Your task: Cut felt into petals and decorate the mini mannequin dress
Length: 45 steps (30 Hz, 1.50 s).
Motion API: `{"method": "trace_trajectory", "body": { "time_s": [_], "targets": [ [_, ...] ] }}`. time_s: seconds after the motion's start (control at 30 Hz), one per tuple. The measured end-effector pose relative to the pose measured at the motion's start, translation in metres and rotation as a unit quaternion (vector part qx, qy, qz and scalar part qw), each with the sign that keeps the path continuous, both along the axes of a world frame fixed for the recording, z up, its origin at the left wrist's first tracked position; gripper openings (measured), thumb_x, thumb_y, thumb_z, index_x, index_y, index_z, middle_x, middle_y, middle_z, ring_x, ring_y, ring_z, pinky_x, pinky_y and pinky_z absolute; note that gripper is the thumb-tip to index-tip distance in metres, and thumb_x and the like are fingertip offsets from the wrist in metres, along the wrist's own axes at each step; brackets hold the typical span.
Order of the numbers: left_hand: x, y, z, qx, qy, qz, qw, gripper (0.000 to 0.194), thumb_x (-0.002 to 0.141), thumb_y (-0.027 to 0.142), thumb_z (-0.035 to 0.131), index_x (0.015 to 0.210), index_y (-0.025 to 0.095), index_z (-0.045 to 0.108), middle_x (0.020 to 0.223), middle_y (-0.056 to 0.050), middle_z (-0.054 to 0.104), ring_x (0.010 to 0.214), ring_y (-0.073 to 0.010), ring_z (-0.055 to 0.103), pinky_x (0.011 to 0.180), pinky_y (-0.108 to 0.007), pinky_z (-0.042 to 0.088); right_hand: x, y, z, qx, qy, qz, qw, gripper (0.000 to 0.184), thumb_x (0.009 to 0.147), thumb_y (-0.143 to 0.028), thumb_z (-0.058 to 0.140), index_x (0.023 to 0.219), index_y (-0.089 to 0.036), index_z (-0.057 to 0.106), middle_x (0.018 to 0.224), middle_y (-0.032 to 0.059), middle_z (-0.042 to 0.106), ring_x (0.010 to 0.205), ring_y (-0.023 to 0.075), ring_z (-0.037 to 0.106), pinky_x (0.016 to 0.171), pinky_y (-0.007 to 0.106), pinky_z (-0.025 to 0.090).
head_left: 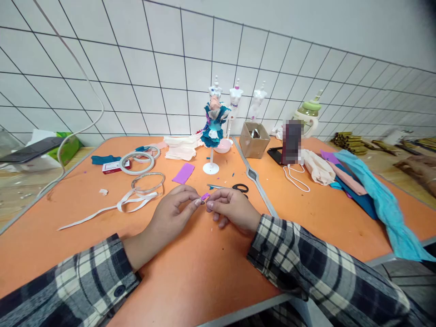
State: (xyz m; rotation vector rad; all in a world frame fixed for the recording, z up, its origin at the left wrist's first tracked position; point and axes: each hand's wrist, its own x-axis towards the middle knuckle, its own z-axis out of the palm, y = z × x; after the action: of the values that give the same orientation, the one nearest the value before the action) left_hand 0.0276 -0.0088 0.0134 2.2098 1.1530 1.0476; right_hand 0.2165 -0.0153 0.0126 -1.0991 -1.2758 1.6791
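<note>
Both the left hand point(172, 209) and right hand point(238, 209) pinch a small purple scrap point(205, 196); it lies between their fingertips, long axis roughly crosswise; neither is nearer.

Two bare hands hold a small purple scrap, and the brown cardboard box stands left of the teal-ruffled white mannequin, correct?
No: the cardboard box stands right of the teal-ruffled mannequin, as the head view shows. The left hand and right hand do hold the small purple scrap.

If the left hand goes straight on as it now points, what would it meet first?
Past the small purple piece that the left hand seems to pinch, most likely the right hand; exact depth is unclear.
</note>
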Motion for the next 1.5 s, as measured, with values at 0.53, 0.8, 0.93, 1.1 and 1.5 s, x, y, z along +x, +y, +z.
{"method": "trace_trajectory", "body": {
  "time_s": [0.53,0.8,0.93,1.1,1.5],
  "targets": [
    [-0.012,0.000,0.006,0.142,0.176,-0.278,0.934,0.023,0.092,0.012,0.048,0.103,0.022,0.065,0.087,-0.005,0.070,0.084,-0.0201,0.058,0.079,-0.034,0.044,0.014,0.010,-0.014,-0.020,-0.014,0.150,0.988,0.030,0.066,-0.029,0.079,0.085,-0.016,0.061,0.067,-0.0011,0.064,0.056,0.0108,0.062,0.046,0.018,0.050],
    [-0.010,-0.001,0.001,0.111,0.210,-0.264,0.935,0.018,0.093,0.020,0.051,0.099,0.022,0.068,0.085,-0.005,0.068,0.087,-0.0212,0.057,0.081,-0.034,0.043,0.011,0.010,-0.014,0.132,-0.062,0.118,0.982,0.021,0.071,-0.028,0.076,0.081,-0.015,0.062,0.068,0.0002,0.067,0.061,0.0114,0.064,0.057,0.023,0.049],
    [-0.008,-0.001,0.001,0.099,0.206,-0.244,0.942,0.019,0.093,0.020,0.050,0.096,0.022,0.069,0.084,-0.005,0.067,0.084,-0.0199,0.058,0.078,-0.033,0.044,0.010,0.006,-0.014,0.238,-0.130,0.095,0.958,0.011,0.076,-0.018,0.070,0.085,-0.016,0.064,0.071,-0.0010,0.068,0.064,0.0111,0.064,0.062,0.023,0.048],
    [-0.004,-0.003,0.001,0.082,0.197,-0.173,0.961,0.020,0.091,0.021,0.050,0.086,0.019,0.068,0.079,-0.005,0.066,0.078,-0.0196,0.057,0.071,-0.032,0.044,0.006,-0.003,-0.006,0.430,-0.261,0.021,0.864,0.008,0.082,-0.012,0.066,0.085,-0.019,0.066,0.078,-0.0023,0.070,0.076,0.0124,0.065,0.073,0.026,0.046],
    [0.000,0.002,0.000,-0.136,-0.035,0.053,0.989,0.025,0.084,0.039,0.054,0.076,0.019,0.067,0.078,-0.004,0.072,0.074,-0.0203,0.064,0.069,-0.030,0.048,0.003,-0.012,-0.004,0.597,-0.333,-0.051,0.728,0.024,0.089,-0.010,0.050,0.105,-0.021,0.064,0.100,0.0047,0.069,0.093,0.0177,0.062,0.082,0.030,0.046]
  ]
}}
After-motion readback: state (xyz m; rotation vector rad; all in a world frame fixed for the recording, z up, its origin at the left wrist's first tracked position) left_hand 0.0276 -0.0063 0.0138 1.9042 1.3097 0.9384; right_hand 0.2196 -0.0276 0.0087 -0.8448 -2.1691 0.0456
